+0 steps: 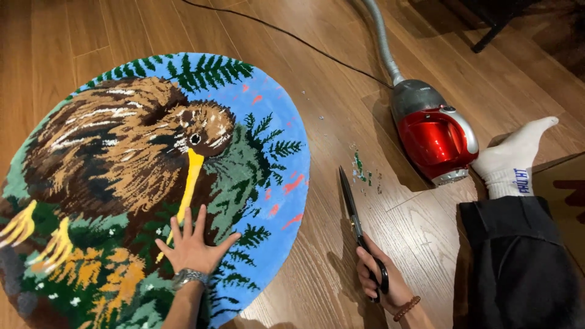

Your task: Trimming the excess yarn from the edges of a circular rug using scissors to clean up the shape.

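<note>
Black scissors in right hand

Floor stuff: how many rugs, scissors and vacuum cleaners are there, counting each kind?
Round tufted rug with a brown long-beaked bird, under the flat left hand: 1
Long black-handled scissors, held in the right hand: 1
Red and grey canister vacuum cleaner: 1
Total: 3

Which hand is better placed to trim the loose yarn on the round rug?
The right hand, probably: its fingers already grip the scissors on the wooden floor beside the rug. The left hand lies flat and open on the rug, holding nothing.
</note>
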